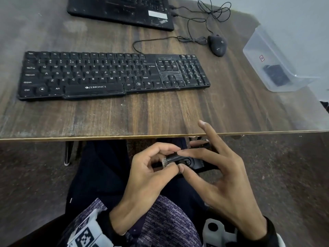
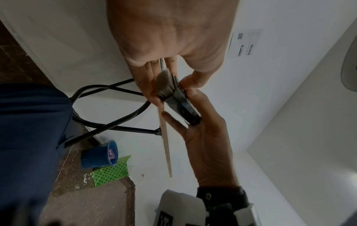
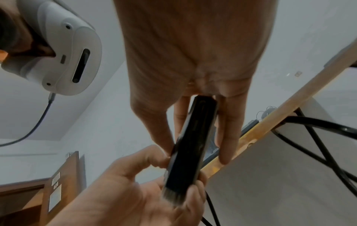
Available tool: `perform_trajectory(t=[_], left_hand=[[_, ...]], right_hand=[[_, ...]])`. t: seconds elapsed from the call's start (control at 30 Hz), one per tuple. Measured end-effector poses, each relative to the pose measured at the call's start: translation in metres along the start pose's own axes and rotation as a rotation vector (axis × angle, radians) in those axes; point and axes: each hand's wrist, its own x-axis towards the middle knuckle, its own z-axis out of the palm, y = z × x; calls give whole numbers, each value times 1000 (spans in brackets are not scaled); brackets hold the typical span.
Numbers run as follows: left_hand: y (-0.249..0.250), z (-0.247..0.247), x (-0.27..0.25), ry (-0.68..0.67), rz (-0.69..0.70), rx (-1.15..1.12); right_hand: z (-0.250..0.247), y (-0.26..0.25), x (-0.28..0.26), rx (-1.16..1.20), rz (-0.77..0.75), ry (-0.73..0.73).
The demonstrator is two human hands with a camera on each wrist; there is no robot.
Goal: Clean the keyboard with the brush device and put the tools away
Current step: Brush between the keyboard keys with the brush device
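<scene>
1. Both hands are below the table (image 1: 160, 120) edge, over the lap. The brush device (image 1: 185, 162), a slim black body with a short grey bristle tuft at one end, is held between them, well apart from the keyboard (image 1: 114, 75).
2. Left hand (image 1: 147, 177): thumb and fingers curled, pinching the bristle end of the device. In the left wrist view the bristles (image 2: 166, 85) fan against the fingers.
3. Right hand (image 1: 222, 177): thumb and forefinger pinch the body near a small slider; the other fingers are spread and straight.
4. Judgement: the tool is being set up or closed. I cannot tell which.
5. Risk: the two-pinch hold is light. A slip at the slider would drop the device to the floor.
6. Risk: squeezing the tuft could bend or splay the bristles and weaken the sweep between keys.
7. The clear box (image 1: 272, 59) sits at the table's right edge, overhanging slightly, with a dark item inside. A careless reach could knock it off.
8. The mouse (image 1: 217, 45) cable lies loose behind the keyboard and could snag.
</scene>
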Motion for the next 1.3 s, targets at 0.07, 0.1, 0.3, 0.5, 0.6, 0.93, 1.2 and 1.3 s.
perform_trajectory(t=[0.07,0.1,0.3,0.5,0.6,0.93,1.2,1.3], left_hand=[[1,0,-1,-14,-24,-41],[1,0,0,-23,-39,-66],[0,-2,3,-51,-79,-175],[4,2,6,-29,-5,-162],[5,1,9,-37,5,-165],[3,-1,10,-47,24,-158],[-3,-6,14,-91,-15,-209],[-4,-6,14,-73,-22,-215]], right_hand=[[-2,2,-1,-14,-24,19],[-2,3,-2,15,-18,33],[-5,4,-3,261,127,102],[-10,2,-1,541,422,109],[-19,3,3,683,510,54],[-23,8,10,913,668,-45],[-17,9,12,977,721,-54],[-17,9,12,925,677,-38]])
